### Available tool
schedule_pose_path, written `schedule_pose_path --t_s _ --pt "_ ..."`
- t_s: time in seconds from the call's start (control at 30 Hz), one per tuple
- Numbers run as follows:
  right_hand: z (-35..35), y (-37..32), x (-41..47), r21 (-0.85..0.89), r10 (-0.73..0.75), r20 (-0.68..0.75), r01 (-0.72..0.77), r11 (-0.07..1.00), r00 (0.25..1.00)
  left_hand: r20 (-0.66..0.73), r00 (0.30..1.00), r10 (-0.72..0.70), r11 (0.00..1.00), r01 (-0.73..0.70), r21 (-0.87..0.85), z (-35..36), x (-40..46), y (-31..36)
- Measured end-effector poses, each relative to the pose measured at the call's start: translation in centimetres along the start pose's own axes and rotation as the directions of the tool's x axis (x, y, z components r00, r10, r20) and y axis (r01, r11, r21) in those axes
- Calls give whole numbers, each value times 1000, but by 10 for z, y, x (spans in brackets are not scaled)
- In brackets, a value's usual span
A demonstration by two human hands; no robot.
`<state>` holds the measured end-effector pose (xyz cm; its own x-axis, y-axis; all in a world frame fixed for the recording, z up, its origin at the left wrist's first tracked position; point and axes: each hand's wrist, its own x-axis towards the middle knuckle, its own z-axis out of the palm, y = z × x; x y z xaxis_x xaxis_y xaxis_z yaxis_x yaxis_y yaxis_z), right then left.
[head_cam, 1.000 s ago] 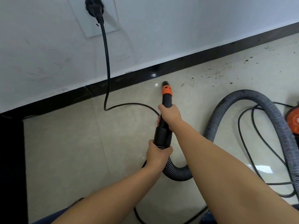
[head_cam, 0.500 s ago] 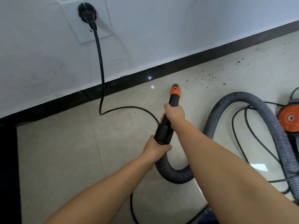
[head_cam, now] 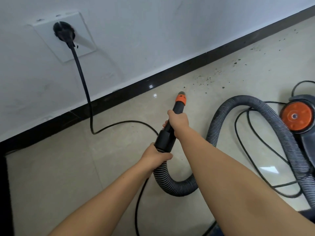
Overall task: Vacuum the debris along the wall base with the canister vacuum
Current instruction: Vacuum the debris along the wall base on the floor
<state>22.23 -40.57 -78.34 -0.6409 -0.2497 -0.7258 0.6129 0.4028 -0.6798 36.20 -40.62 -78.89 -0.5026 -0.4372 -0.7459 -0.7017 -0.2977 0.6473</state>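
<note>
A black vacuum nozzle with an orange tip (head_cam: pixel 180 99) points at the floor a short way from the black wall base (head_cam: pixel 170 74). My right hand (head_cam: pixel 178 121) grips the nozzle tube just behind the orange collar. My left hand (head_cam: pixel 156 155) grips the cuff where the ribbed grey hose (head_cam: pixel 221 113) joins. Dark debris (head_cam: pixel 204 80) is scattered on the beige tiles to the right of the tip, running along the wall base toward the upper right. The canister vacuum (head_cam: pixel 297 116), with an orange wheel, lies at the right edge.
A black power cord (head_cam: pixel 85 89) hangs from a plug (head_cam: pixel 64 32) in a white wall socket and trails across the floor behind the nozzle. More cord loops (head_cam: pixel 247 142) lie by the canister. A dark strip (head_cam: pixel 5 184) borders the left edge.
The nozzle and both hands have shifted right along the wall toward the debris. The view has panned right, bringing more of the canister into sight.
</note>
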Motion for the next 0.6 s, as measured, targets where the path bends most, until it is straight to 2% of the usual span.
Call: schedule_pose_path --t_s 0.2,0.33,0.47,0.6 --pt "-48 -7 16 79 33 -101 -25 997 994 155 988 24 997 -35 64 27 6 25" --pt "-75 -13 24 127 66 -130 -49 991 989 179 984 28 995 -45 87 50 8 36" --pt "-73 -12 25 87 58 -92 -50 995 994 135 991 1 998 -11 70 55 5 33" --pt "-43 -7 20 39 33 45 -35 999 998 10 999 -53 997 53 54 37 -5 26"
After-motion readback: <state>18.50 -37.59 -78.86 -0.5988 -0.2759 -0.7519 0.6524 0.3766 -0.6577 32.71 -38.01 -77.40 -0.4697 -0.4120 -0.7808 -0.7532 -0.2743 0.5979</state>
